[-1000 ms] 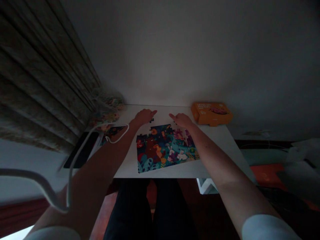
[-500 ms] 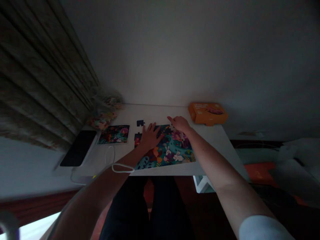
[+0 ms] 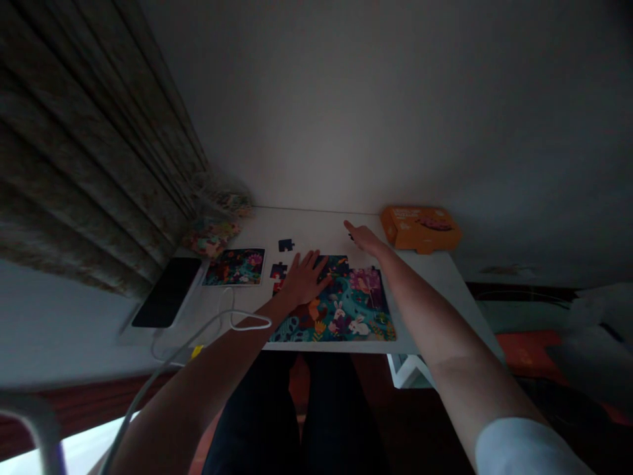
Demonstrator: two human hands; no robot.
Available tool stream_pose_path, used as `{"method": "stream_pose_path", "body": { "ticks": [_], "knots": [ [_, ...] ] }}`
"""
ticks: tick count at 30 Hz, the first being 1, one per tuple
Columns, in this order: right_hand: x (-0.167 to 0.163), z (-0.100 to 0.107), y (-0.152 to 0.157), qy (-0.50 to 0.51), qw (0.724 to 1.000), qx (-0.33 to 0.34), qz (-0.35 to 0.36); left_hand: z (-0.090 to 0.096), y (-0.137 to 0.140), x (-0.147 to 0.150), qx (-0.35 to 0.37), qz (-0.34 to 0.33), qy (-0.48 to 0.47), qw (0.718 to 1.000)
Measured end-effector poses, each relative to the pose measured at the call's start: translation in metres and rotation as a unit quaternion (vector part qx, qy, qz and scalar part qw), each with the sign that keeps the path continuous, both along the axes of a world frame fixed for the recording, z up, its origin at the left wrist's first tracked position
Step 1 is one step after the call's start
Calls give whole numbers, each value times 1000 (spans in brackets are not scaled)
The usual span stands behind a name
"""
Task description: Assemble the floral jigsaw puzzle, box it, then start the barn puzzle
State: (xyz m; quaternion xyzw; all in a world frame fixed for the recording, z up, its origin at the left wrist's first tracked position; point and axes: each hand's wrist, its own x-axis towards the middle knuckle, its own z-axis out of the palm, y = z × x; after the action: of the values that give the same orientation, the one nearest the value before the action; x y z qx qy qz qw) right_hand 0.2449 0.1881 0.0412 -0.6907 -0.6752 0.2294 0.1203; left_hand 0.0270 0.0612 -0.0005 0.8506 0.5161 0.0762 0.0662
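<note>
I rest the left hand (image 3: 301, 282) spread on the jigsaw puzzle (image 3: 349, 309); whether the right hand (image 3: 364, 239), near the orange puzzle box (image 3: 421, 232), pinches anything, I cannot tell.

Dim light, wall (image 3: 316, 145) darker toward the right

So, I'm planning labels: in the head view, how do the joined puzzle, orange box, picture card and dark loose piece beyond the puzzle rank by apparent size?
Largest to smallest:
1. Joined puzzle, partly covered by the left hand
2. Orange box
3. Picture card
4. Dark loose piece
</note>
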Motion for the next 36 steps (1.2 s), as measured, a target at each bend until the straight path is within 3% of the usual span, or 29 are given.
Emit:
{"method": "stream_pose_path", "body": {
  "ticks": [5,7,11,15,19,26,32,36],
  "knots": [
    [-12,0,6,-87,995,17,39,5,10,0,11,3,-22,1000],
    [-13,-4,-3,-108,991,53,49,6,21,-1,-3,15,-49,999],
    [-11,-20,-41,-119,975,174,64,6,48,-3,-64,69,-143,985],
    [-18,-32,-88,-97,963,177,176,8,64,-1,-90,127,-248,956],
    [-33,-32,-109,-126,959,165,193,16,74,2,-136,133,-312,931],
    [-45,-27,-87,-162,962,156,155,21,87,1,-147,225,-351,897],
    [-43,-23,-59,-72,990,48,107,11,82,3,-206,281,-410,843],
    [-34,-12,-34,-7,998,46,49,15,86,2,-140,289,-366,873]
  ]
}}
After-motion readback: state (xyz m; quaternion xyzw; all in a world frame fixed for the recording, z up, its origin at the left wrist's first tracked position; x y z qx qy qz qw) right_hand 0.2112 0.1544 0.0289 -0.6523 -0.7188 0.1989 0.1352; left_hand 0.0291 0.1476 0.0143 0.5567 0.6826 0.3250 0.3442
